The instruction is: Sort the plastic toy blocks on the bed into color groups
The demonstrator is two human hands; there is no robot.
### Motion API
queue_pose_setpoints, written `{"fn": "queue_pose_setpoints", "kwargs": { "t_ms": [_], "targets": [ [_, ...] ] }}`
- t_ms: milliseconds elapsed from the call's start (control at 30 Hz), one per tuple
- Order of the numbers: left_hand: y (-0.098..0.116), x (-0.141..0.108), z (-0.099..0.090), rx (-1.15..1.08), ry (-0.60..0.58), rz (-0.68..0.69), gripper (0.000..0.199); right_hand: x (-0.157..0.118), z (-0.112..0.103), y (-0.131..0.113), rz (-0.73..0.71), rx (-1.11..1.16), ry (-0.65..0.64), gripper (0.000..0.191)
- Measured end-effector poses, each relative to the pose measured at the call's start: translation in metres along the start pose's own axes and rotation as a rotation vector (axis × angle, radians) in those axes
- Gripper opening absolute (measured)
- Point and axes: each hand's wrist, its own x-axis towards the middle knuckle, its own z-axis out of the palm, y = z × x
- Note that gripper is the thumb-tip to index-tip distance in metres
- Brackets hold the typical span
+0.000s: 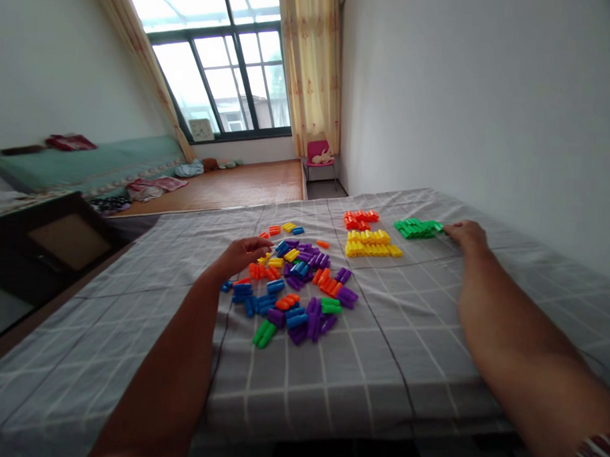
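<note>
At the left edge of a mixed heap of small plastic tube pieces (308, 258), purple, blue, orange, yellow and green, my left hand (241, 256) hovers with its fingers a little apart. Yellow pieces (275, 262) lie just beside its fingertips; I see nothing held in them. Far to the right, my right hand (467, 235) pinches the end of a green tube piece (438, 227) at the right edge of the green group (416, 228). Left of that group are a yellow stack (369, 245) and an orange-red group (360, 219).
A grey checked cloth (380, 378) covers the table. White wall (490, 95) runs close along its right side. Beyond the table are a wooden bed platform (246, 180), a pink chair (318, 150) with a plush toy, and a dark cabinet (48, 253) at left.
</note>
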Motion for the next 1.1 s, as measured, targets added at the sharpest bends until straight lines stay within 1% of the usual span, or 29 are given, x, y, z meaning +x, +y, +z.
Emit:
{"fn": "queue_pose_setpoints", "kwargs": {
  "t_ms": [100, 200, 300, 367, 433, 500, 567, 700, 767, 833, 933, 1000, 1100],
  "targets": [
    [-0.006, 0.003, -0.001, 0.078, 0.011, 0.044, 0.043, 0.003, 0.002, 0.002, 0.143, -0.028, -0.071, 0.035],
    [-0.011, 0.006, 0.005, 0.155, -0.006, 0.129, 0.037, -0.003, 0.001, -0.003, 0.173, -0.029, -0.095, 0.033],
    [-0.009, 0.008, 0.024, 0.216, -0.078, 0.232, 0.034, -0.012, -0.001, -0.012, 0.191, -0.027, -0.092, 0.031],
    [-0.006, 0.008, 0.039, 0.26, -0.156, 0.326, 0.035, -0.016, -0.002, -0.018, 0.184, -0.018, -0.073, 0.034],
    [-0.003, 0.008, 0.053, 0.332, -0.24, 0.438, 0.037, -0.019, -0.003, -0.023, 0.168, -0.002, -0.032, 0.036],
    [-0.001, 0.008, 0.059, 0.434, -0.293, 0.506, 0.038, -0.021, -0.003, -0.028, 0.157, 0.014, 0.023, 0.037],
    [-0.001, 0.007, 0.056, 0.555, -0.283, 0.494, 0.037, -0.022, -0.002, -0.033, 0.167, 0.023, 0.088, 0.036],
    [-0.003, 0.005, 0.043, 0.753, -0.129, 0.355, 0.037, -0.026, -0.001, -0.04, 0.165, 0.059, 0.201, 0.033],
    [-0.002, 0.004, 0.042, 0.792, -0.091, 0.305, 0.041, -0.027, -0.001, -0.043, 0.145, 0.087, 0.245, 0.032],
    [0.001, 0.005, 0.049, 0.813, -0.12, 0.304, 0.04, -0.028, -0.001, -0.045, 0.129, 0.11, 0.272, 0.031],
    [0.003, 0.008, 0.063, 0.841, -0.196, 0.377, 0.033, -0.028, 0.001, -0.048, 0.111, 0.124, 0.288, 0.029],
    [0.001, 0.01, 0.07, 0.853, -0.216, 0.406, 0.036, -0.027, 0.002, -0.049, 0.082, 0.122, 0.302, 0.029],
    [-0.003, 0.014, 0.075, 0.863, -0.224, 0.351, 0.042, -0.027, 0.004, -0.052, 0.024, 0.116, 0.33, 0.029]
  ]
}}
